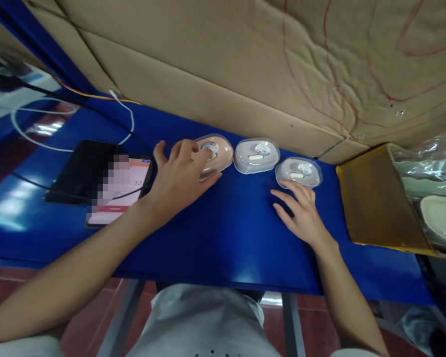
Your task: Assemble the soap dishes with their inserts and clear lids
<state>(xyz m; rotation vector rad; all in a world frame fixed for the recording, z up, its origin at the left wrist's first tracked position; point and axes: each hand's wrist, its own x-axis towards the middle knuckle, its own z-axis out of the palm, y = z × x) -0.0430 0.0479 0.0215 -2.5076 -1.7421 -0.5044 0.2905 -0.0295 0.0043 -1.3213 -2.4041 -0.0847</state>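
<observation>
Three small oval boxes with clear covers stand in a row on the blue table. The left one is a pinkish box (222,152); the middle one is a whitish box (257,155) and the right one a greyish box (312,173). Each carries a round sticker and a pale oblong piece on top. My left hand (182,171) lies over the left side of the pinkish box, fingers apart, its index finger on the cover and thumb at the near edge. My right hand (301,210) is open, its fingertips at the near edge of the greyish box.
A cardboard sheet (193,74) stands along the table's back edge. An open carton (379,203) with plastic-wrapped containers stands at the right. At the left lie a lit phone (113,208), a black flat object (80,168) and a white cable (133,119).
</observation>
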